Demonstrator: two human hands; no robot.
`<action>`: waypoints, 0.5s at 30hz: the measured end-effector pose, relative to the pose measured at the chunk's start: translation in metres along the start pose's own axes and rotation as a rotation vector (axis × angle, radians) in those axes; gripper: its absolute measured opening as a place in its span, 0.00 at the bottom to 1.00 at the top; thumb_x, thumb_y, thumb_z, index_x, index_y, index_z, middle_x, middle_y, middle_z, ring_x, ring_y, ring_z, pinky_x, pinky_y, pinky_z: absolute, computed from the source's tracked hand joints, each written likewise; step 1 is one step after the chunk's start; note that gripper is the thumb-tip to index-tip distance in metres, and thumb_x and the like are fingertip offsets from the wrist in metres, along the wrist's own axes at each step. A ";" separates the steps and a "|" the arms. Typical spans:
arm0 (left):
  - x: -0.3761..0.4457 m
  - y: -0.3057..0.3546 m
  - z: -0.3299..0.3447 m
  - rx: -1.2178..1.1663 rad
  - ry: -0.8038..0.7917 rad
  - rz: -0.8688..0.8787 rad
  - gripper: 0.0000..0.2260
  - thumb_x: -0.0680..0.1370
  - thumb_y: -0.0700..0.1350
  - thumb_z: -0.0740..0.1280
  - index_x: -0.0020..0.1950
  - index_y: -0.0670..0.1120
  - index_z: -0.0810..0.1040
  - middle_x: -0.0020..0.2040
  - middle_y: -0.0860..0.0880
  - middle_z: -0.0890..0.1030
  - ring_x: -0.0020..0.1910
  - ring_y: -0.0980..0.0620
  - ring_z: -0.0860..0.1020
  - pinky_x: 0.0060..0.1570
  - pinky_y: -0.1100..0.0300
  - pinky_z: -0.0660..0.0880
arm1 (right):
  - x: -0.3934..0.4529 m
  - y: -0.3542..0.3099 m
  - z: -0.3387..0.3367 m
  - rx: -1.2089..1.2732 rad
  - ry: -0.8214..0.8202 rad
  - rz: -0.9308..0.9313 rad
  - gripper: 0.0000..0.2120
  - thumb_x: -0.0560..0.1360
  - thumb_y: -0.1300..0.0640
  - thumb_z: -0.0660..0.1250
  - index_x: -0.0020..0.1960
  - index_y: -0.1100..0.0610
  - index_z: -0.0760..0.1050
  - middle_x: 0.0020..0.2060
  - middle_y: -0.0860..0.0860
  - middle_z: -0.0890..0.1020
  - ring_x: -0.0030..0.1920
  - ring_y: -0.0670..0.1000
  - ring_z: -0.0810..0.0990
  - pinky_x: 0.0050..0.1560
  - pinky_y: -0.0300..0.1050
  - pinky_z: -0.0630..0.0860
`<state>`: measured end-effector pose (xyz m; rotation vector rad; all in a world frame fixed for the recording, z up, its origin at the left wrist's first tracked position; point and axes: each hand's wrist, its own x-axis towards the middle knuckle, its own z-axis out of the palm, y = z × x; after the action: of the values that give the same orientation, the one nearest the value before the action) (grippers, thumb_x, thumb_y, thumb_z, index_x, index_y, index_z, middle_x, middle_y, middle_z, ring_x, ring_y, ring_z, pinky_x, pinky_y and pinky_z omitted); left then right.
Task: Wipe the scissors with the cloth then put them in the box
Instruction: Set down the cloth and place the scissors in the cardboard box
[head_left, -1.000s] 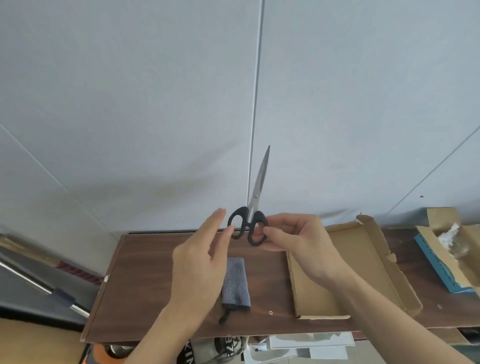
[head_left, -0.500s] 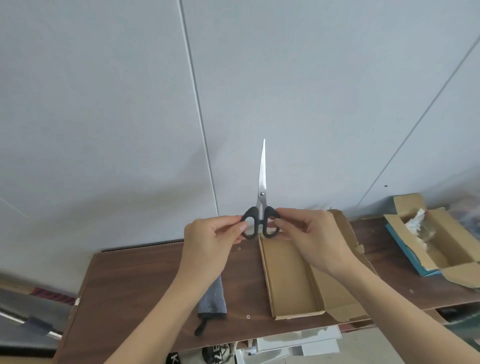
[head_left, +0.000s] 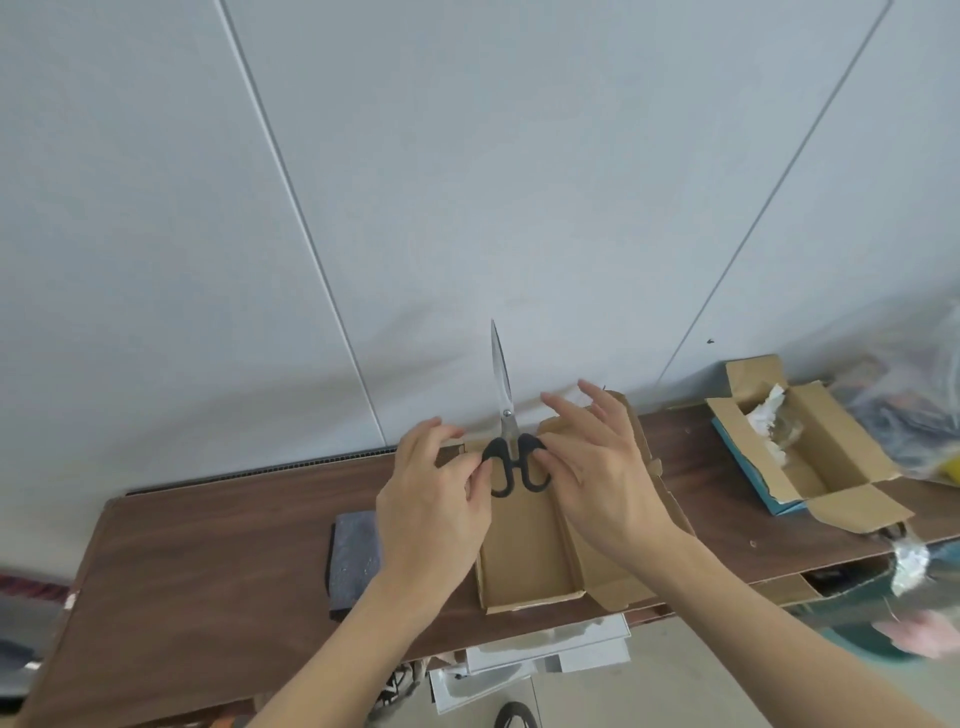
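The scissors (head_left: 505, 415) have black handles and closed steel blades that point straight up against the wall. My left hand (head_left: 434, 509) pinches the left handle loop, and my right hand (head_left: 597, 478) pinches the right loop with its other fingers spread. They hold the scissors above the far end of the open, flat cardboard box (head_left: 524, 561) on the brown table (head_left: 208, 561). The folded grey cloth (head_left: 353, 556) lies on the table left of the box, partly hidden by my left wrist.
A second open cardboard box (head_left: 810, 457) with crumpled paper and a blue base stands at the table's right end. Plastic bags (head_left: 904, 415) pile up beyond it. Papers and bags lie under the table's front edge. A white panelled wall rises close behind.
Both hands carried the scissors rightward, from above the cloth to above the box's far end. The blades turned upright. My right hand's fingers spread out.
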<state>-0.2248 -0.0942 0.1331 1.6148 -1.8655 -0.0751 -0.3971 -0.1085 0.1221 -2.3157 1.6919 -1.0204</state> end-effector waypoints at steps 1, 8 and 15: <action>-0.003 0.000 0.006 0.015 -0.006 0.006 0.02 0.68 0.40 0.78 0.37 0.45 0.87 0.49 0.46 0.84 0.56 0.43 0.81 0.32 0.62 0.73 | -0.003 0.005 0.003 -0.013 -0.006 -0.012 0.09 0.74 0.64 0.66 0.37 0.61 0.82 0.58 0.58 0.81 0.68 0.63 0.66 0.70 0.39 0.57; -0.037 -0.007 0.041 0.119 -0.062 0.038 0.01 0.70 0.41 0.75 0.39 0.45 0.87 0.61 0.39 0.80 0.67 0.41 0.71 0.66 0.45 0.64 | -0.032 0.024 0.019 -0.042 -0.120 0.000 0.09 0.72 0.62 0.67 0.33 0.59 0.81 0.67 0.59 0.76 0.70 0.61 0.62 0.67 0.62 0.58; -0.067 -0.011 0.062 0.147 -0.211 -0.050 0.03 0.69 0.43 0.75 0.35 0.49 0.86 0.66 0.44 0.78 0.70 0.46 0.69 0.63 0.42 0.59 | -0.063 0.035 0.043 -0.107 -0.243 0.040 0.11 0.71 0.60 0.65 0.31 0.57 0.80 0.72 0.57 0.71 0.74 0.61 0.57 0.72 0.58 0.45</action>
<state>-0.2453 -0.0593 0.0503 1.8133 -2.0300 -0.1377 -0.4115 -0.0793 0.0451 -2.3462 1.7251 -0.6253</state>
